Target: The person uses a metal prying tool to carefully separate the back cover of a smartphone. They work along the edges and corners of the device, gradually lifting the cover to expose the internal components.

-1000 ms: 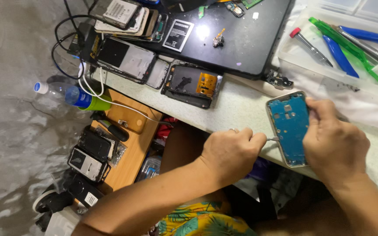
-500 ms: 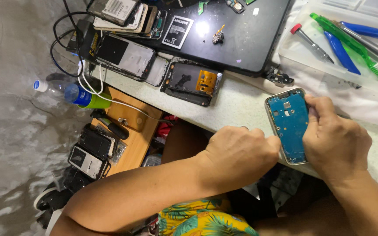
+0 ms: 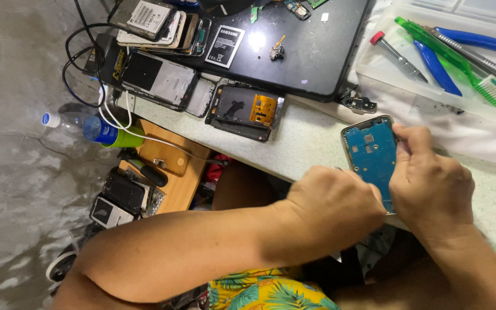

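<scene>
Opened phone (image 3: 371, 158), back cover off, blue circuit board showing, held just above the near edge of the white bench (image 3: 311, 143). Long axis running roughly away from the body, tilted slightly, top end toward the clear plastic tool tray (image 3: 386, 74).

Right hand (image 3: 431, 183) wrapped round the phone's right side, thumb and fingers clamped on the metal frame, lower end of the phone tucked under the palm. Left hand (image 3: 334, 206) curled into a loose fist just left of and below the phone, knuckles up, touching or nearly touching the lower left edge. Probably pinching a thin tool against the board, but the fingertips are hidden under the hand: cannot tell. Right hand carrying the phone; left the working hand, coming in from the lower left across the short axis.

Versus 1 s ago: left hand moved right, closing the gap that showed then; thin pointed tool visible at its fingertips then, hidden now. Phone and right hand in about the same spot and pose.

Elsewhere: 1 gutted phone frame with orange flex (image 3: 245, 109) on the bench to the left, black laptop lid (image 3: 294, 40) behind it with loose parts on top, blue-handled pliers (image 3: 437, 63) and green brush (image 3: 460, 63) in the tray, plastic bottle (image 3: 96, 129) on the floor.
</scene>
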